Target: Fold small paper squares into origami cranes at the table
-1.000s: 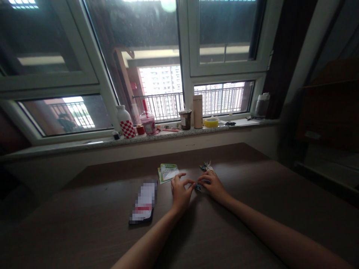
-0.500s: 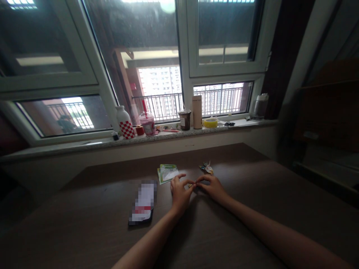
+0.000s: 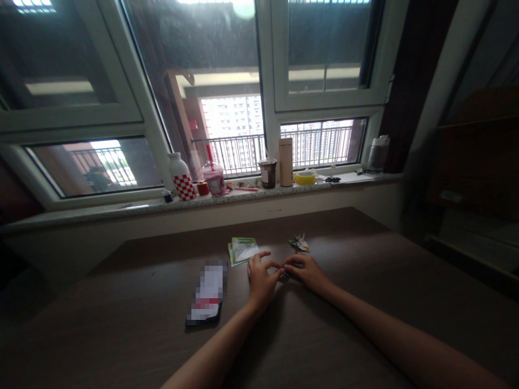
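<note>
Above the brown table (image 3: 141,346), my left hand (image 3: 263,278) and my right hand (image 3: 306,273) meet fingertip to fingertip. Each is closed in a pinch on a small piece of coloured paper (image 3: 285,274), mostly covered by the fingers, so its shape cannot be made out. The outer fingers of the left hand stick out toward the window. Just beyond the right hand lies a small clump of pointed, folded paper pieces (image 3: 299,243). Green and white packets (image 3: 243,250) lie just past the left hand.
A phone (image 3: 206,294), its screen blurred, lies left of my left forearm. Behind the table, the windowsill (image 3: 239,198) bears a checkered bottle (image 3: 182,178), a pink drink cup (image 3: 213,178), a dark drink cup (image 3: 267,174), a beige flask (image 3: 285,162) and yellow tape (image 3: 305,178).
The fingertips have shifted slightly around the small paper piece, which shows a different side. Both hands otherwise stay in place, and the view has moved very slightly.
</note>
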`<state>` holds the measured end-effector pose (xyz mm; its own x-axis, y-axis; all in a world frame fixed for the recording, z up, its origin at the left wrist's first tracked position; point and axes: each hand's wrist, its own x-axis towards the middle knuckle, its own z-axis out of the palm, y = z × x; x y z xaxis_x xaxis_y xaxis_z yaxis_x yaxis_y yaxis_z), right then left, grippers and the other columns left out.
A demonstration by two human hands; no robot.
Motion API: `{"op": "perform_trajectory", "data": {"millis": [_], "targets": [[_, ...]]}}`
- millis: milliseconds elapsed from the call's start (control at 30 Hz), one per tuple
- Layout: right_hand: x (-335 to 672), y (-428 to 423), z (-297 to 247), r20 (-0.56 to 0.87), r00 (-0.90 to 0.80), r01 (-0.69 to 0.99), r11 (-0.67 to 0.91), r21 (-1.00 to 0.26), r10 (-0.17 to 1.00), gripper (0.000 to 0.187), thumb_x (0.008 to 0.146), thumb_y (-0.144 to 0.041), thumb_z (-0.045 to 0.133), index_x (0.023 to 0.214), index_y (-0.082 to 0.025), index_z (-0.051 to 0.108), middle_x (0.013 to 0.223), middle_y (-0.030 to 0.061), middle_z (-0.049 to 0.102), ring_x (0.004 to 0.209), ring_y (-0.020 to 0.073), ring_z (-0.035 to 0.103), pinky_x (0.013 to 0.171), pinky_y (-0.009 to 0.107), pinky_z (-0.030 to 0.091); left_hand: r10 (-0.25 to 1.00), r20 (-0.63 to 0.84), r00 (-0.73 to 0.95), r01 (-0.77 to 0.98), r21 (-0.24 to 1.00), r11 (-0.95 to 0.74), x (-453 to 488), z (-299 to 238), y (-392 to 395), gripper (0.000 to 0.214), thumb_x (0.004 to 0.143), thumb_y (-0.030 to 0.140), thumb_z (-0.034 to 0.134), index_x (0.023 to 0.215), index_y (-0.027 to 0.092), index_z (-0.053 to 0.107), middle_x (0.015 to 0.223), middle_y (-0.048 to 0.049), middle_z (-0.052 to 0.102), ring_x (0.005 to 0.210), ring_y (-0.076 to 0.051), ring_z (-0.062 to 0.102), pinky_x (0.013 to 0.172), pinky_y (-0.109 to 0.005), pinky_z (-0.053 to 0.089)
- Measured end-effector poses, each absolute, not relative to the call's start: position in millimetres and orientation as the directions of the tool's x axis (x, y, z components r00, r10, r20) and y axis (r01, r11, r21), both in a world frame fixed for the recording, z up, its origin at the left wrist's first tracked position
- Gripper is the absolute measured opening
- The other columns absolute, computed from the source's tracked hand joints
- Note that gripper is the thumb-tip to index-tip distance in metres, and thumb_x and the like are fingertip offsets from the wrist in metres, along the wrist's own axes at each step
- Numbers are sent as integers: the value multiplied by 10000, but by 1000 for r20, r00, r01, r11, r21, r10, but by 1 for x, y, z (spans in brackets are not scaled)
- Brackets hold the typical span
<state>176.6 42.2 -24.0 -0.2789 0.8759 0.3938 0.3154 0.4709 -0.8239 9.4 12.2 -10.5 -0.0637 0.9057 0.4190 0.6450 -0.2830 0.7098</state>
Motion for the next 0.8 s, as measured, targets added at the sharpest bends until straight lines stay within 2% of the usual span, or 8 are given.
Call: {"op": "perform_trajectory", "data": {"millis": [333,600,700,800], "targets": [[177,43,-30,460,-222,375,511,-774,860,151,803,-310,637,812,-199,738,875,56,736,902,219,647,862,333,464,910,412,-55,640,714,-284,9,-13,14,49,720,213,749,732,259,757,1216,-41,598,1203,-261,475,1082,-469,339],[175,38,-27,478,-178,393,508,-767,860,115,792,-264,628,780,-194,718,847,53,738,869,218,659,877,351,462,903,426,-50,637,710,-300,10,-10,12,43,728,222,721,721,255,748,1178,-42,616,1168,-255,496,1061,-450,357],[174,33,-23,472,-155,410,492,-768,868,111,795,-270,630,769,-202,715,838,50,747,843,228,673,899,384,462,900,434,-40,631,709,-314,11,-8,11,45,736,236,706,729,258,745,1130,-40,638,1132,-247,519,1042,-439,366],[172,30,-19,496,-130,443,498,-746,859,86,782,-255,637,741,-219,705,805,45,744,850,244,670,954,426,445,904,427,-23,616,718,-324,12,-6,10,68,756,266,673,750,254,740,996,-30,686,1037,-232,574,1030,-440,371]]}}
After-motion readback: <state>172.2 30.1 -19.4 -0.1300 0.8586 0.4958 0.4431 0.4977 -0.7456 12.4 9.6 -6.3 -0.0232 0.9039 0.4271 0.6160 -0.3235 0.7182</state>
